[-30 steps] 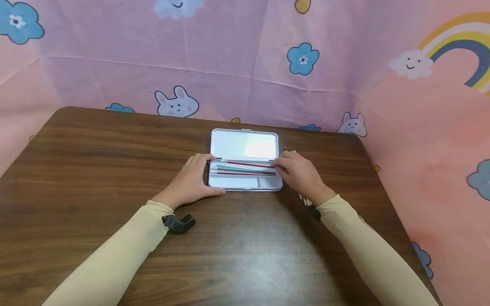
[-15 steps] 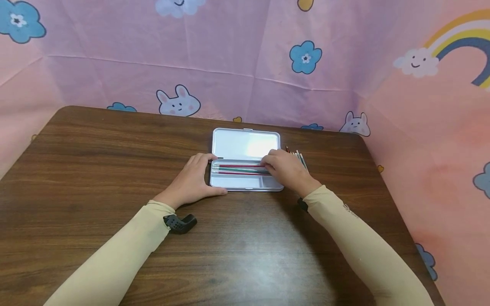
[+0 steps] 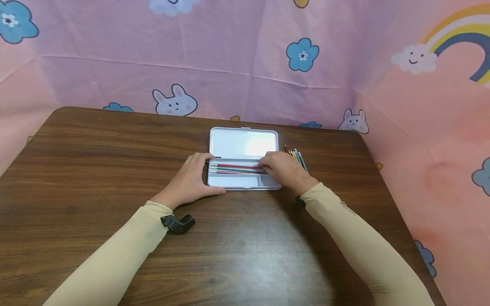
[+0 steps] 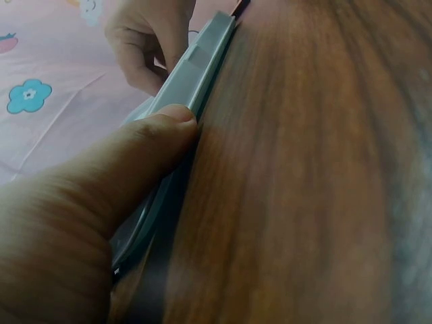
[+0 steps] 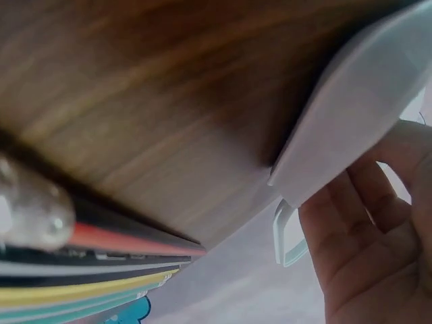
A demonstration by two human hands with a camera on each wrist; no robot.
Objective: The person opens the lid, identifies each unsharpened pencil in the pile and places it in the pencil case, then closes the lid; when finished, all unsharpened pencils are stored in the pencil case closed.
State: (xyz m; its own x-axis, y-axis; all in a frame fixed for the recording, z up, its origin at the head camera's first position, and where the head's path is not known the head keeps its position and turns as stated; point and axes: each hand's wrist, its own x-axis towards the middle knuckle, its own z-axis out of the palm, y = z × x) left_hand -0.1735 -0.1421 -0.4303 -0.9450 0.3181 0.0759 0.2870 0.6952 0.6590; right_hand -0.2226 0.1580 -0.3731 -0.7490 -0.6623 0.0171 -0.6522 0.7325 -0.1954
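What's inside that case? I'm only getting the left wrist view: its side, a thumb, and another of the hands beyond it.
Observer: Red and green pencils lie lengthwise in the back compartment of the case.
Visitor: Is the lid shut over them?
Observer: No, the lid lies open, hinged back on the side away from the person.
Visitor: And where are that other hand's fingertips?
Observer: The right hand has them at the right-hand end of those pencils; whether it grips one is hidden.
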